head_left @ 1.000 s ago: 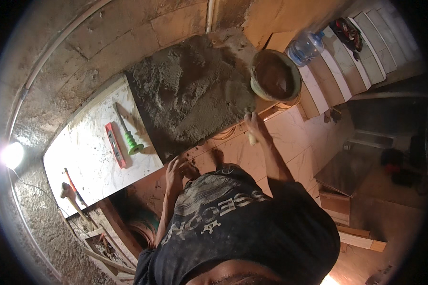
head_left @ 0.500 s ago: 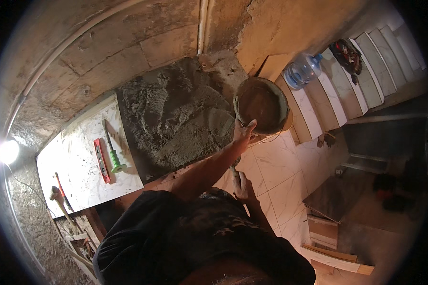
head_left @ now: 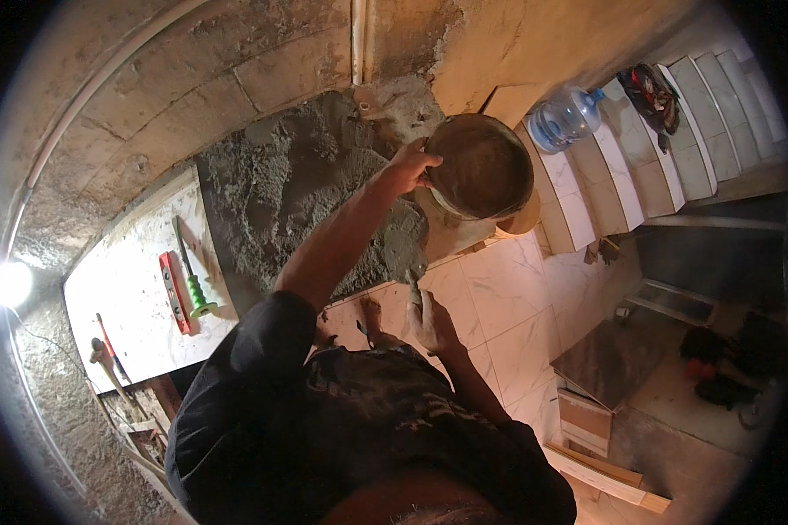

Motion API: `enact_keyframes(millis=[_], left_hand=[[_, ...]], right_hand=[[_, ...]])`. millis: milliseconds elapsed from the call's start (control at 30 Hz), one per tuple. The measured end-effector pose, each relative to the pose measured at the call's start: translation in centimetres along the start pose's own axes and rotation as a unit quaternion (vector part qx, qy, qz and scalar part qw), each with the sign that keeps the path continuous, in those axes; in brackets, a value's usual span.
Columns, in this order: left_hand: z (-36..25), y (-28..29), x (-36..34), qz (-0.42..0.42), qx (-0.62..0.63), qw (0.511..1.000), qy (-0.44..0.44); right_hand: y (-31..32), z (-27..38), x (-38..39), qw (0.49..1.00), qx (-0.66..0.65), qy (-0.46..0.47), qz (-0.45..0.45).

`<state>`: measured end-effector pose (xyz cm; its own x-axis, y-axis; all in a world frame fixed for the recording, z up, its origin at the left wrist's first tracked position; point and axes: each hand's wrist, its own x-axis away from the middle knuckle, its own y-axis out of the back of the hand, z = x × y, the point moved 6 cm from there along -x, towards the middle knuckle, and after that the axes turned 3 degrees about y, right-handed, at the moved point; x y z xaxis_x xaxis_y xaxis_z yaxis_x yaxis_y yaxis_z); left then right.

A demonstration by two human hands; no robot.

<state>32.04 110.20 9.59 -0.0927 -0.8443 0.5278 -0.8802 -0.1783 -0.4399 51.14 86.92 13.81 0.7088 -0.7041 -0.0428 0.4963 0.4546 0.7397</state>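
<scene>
Toward one o'clock from mid-view sits a round bucket (head_left: 477,133), its rim clamped at nine o'clock by the person's left hand (head_left: 409,166). At its seven o'clock, the right hand (head_left: 434,325) closes around a tool handle (head_left: 414,294) by grey mortar (head_left: 280,179), which spreads toward nine. Clear bottle (head_left: 562,122): two o'clock; red spirit level (head_left: 174,294): eight.

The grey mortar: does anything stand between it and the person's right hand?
Only the trowel-like tool that the right hand holds: it bridges the gap to the near edge of the grey mortar. Nothing else visible stands between them. The bucket, gripped by the left hand, is outside that path.
</scene>
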Motion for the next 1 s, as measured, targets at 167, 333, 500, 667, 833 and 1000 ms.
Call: enact_keyframes(millis=[167, 333, 500, 667, 833, 1000], left_hand=[[-4.0, -0.3, 1.0, 0.019, -0.109, 0.994, 0.006], [-3.1, 0.4, 2.3, 0.004, -0.074, 0.997, -0.003], [-5.1, 2.2, 6.0, -0.037, -0.125, 0.987, -0.095], [-8.0, 6.4, 15.0, -0.089, -0.044, 0.969, -0.225], [-1.5, 12.5, 25.7, -0.176, -0.060, 0.952, -0.243], [11.9, 16.5, 34.2, -0.289, 0.001, 0.947, -0.143]], right_hand=[[-2.7, -1.6, -4.4, 0.994, 0.066, -0.086, -0.009], [1.4, -7.7, -2.6, 0.971, 0.048, -0.233, 0.035], [1.8, -4.6, -4.2, 0.974, 0.004, -0.226, 0.006], [-2.6, -1.9, -11.2, 0.997, 0.053, -0.043, -0.033], [-3.2, -6.4, -9.8, 0.991, 0.132, 0.020, 0.015], [1.2, -5.1, -4.3, 0.957, -0.002, -0.282, 0.076]])
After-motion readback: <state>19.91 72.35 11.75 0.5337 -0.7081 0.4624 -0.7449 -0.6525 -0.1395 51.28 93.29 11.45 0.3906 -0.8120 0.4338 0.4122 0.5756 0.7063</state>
